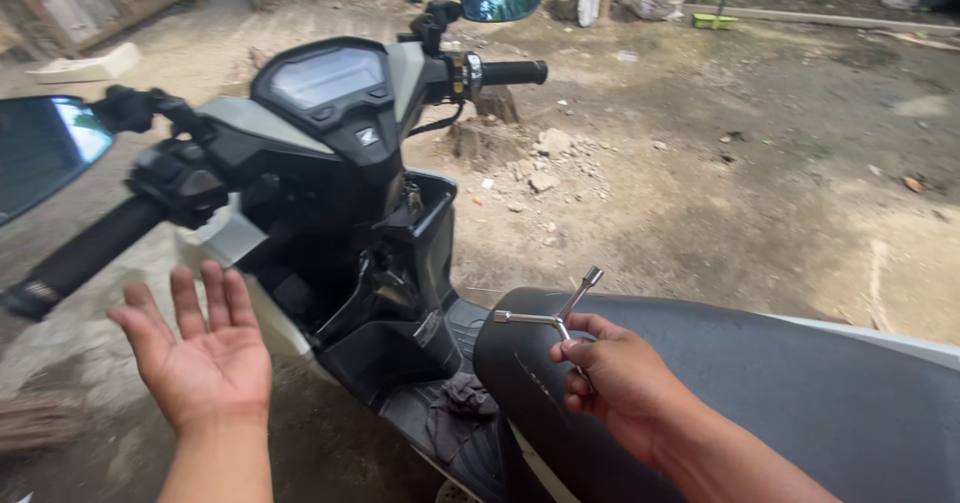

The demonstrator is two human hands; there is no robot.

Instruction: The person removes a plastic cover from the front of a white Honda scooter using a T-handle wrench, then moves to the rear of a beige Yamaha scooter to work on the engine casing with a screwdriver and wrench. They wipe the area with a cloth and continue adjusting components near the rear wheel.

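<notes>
1. Our right hand [625,383] has its grip closed on a Y-shaped socket wrench [562,315]. One arm sits inside the fist; the other two stick out above the knuckles.
2. That hand rests on the front of the black scooter seat [760,383], with the wrench just above the seat surface.
3. Our left hand [200,348] is open wide, palm up, fingers spread, holding nothing. It hovers well left of the wrench grip, beside the scooter body.
4. Above the open hand: the left handlebar [85,253] and a blue-tinted mirror [40,153].
5. Between the hands: the opened front panel area [370,293], and a dark rag [455,408] on the footboard below.
6. Dirt ground [720,183] beyond.
</notes>
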